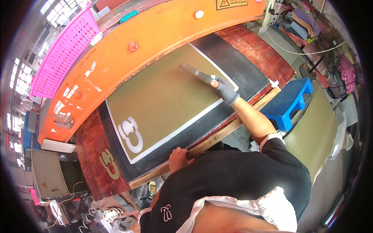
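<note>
My right hand (225, 90), in a grey glove with bare fingertips, grips a long, shiny, greyish object (194, 73) that looks partly see-through; its exact kind I cannot make out. It is over the far right part of an olive-tan sheet (163, 101) with white edges. Near the sheet's left end, white strap-like shapes (131, 134) show where pieces are cut out. My bare left hand (179, 159) has its fingers curled over the wooden rail (211, 141) along the near edge. A cut olive piece (109, 164) lies on the red board (91, 155) at the left.
An orange machine beam (112, 58) with a red button (133, 46) spans the far side. A pink basket (66, 54) stands on top at the left. Black board (241, 52) surrounds the sheet. To the right are a blue plastic stool (287, 103) and more olive sheet material (316, 124).
</note>
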Motion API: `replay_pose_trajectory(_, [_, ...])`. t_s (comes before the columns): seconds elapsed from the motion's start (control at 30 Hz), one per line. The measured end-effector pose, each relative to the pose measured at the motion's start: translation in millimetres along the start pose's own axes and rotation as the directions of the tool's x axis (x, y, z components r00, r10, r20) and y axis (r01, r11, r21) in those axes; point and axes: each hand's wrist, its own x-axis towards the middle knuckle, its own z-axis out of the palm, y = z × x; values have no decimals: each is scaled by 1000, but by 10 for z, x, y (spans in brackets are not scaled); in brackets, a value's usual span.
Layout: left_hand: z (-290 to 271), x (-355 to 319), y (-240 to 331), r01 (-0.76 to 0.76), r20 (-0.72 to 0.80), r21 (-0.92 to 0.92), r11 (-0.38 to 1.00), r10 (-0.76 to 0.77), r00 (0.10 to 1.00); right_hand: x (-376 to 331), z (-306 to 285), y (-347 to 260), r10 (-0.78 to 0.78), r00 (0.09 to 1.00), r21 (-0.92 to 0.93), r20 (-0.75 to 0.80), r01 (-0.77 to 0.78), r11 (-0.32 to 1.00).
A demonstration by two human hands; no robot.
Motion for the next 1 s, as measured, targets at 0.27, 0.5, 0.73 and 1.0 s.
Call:
replay_pose_trajectory(0.27, [132, -179, 54, -15, -6, 32, 999, 15, 1000, -216, -329, 164, -425, 902, -926, 76, 222, 305])
replay_pose_trajectory(0.5, [178, -243, 70, -10, -29, 45, 999, 11, 1000, -349, -292, 295, -491, 871, -918, 25, 215, 335])
replay_pose_trajectory(0.73, [193, -244, 25, -1, -12, 18, 1000, 1, 1000, -272, -193, 0, -347, 936, -948, 53, 157, 276])
replay_pose_trajectory(1.0, [157, -243, 7, -31, -15, 10, 999, 31, 999, -243, -118, -147, -176, 984, -959, 1, 50, 278])
